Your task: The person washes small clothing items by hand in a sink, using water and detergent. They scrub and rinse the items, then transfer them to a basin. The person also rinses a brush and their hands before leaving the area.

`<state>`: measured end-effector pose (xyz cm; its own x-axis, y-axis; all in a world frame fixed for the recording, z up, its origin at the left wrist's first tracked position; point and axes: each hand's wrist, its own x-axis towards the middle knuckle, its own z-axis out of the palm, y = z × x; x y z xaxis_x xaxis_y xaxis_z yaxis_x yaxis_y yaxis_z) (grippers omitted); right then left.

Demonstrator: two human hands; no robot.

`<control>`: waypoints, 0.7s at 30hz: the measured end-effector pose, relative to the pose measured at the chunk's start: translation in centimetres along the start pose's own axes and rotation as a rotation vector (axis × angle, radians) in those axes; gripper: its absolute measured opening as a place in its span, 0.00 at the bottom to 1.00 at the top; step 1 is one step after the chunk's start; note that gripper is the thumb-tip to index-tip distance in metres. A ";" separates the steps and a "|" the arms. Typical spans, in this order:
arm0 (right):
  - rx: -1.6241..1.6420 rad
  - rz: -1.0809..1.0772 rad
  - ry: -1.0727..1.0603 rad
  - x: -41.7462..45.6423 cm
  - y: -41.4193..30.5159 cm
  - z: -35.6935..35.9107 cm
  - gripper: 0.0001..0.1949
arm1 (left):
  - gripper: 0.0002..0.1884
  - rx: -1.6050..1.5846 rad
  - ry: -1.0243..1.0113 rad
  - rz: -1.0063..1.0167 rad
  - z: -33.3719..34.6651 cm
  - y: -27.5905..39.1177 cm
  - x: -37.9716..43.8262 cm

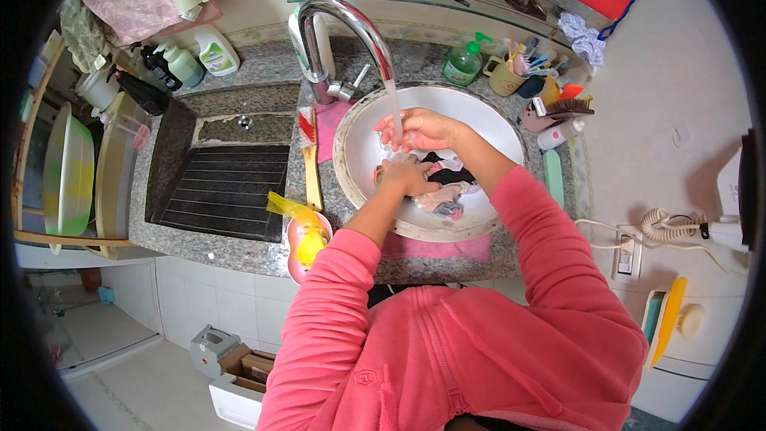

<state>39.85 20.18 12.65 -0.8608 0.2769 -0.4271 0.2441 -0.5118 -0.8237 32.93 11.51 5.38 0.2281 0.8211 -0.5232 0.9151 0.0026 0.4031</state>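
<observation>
Water runs from a chrome gooseneck faucet (350, 18) into a round white washbasin (365, 131). Under the stream, my right hand (419, 129) is palm up with its fingers spread and slightly curled. My left hand (406, 177) lies lower in the basin, palm down, at the left end of a heap of small wet cloth items (449, 176), black, pale pink and grey. What its fingers touch is partly hidden by the hand and splashing water. A small orange-rimmed thing (378, 173) shows just left of that hand.
Left of the basin lie a wooden-handled scrub brush (310, 161) and a pink soap dish (296, 266) with a yellow item. A stone washboard sink (221, 185) is further left. A green soap pump bottle (462, 66) and a toothbrush cup (504, 79) stand behind the basin.
</observation>
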 end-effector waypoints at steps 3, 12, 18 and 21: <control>-0.129 0.050 -0.047 0.2 -0.1 -1.5 0.15 | 0.40 0.012 0.029 0.008 0.0 0.1 -0.2; 0.078 -0.291 0.180 0.8 0.9 -2.6 0.16 | 0.40 0.017 0.053 0.004 0.2 -0.2 -0.1; -1.003 -0.170 0.743 0.5 9.8 -13.2 0.10 | 0.41 0.026 0.075 0.014 0.2 0.0 0.0; -1.074 -0.121 0.772 1.0 10.9 -13.2 0.10 | 0.41 0.026 0.072 0.014 0.2 0.0 0.0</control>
<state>47.55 25.58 -1.62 -0.5163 0.8453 -0.1375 0.7212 0.3426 -0.6020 33.00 11.42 5.19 0.2171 0.8599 -0.4620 0.9206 -0.0230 0.3898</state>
